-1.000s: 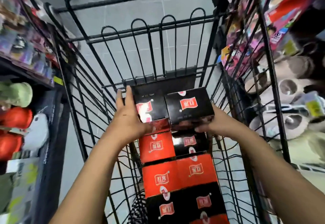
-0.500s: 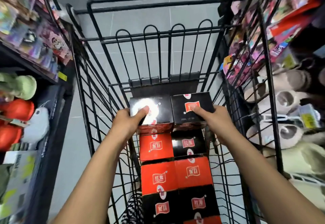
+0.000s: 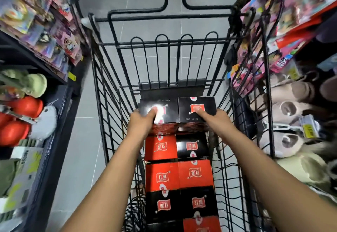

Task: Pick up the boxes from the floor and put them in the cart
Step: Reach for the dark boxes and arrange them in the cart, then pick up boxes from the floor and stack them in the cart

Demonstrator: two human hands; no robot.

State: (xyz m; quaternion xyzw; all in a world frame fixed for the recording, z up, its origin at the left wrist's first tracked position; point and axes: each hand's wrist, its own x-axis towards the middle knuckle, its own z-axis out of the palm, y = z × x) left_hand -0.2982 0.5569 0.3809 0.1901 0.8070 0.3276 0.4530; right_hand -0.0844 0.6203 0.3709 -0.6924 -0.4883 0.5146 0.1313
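- Boxes (image 3: 206, 104): two black ones, side by side at the far end of the cart (image 3: 109, 104), resting on the red and black stack (image 3: 161, 148).
- Fingers (image 3: 152, 112) lie straight and close together, pressed flat on the lids; thumbs hidden.
- Left hand (image 3: 141, 124) on one box, right hand (image 3: 217, 120) on the other.
- Glossy, stiff card; we judge them light but slick, best gripped by opposite side faces.
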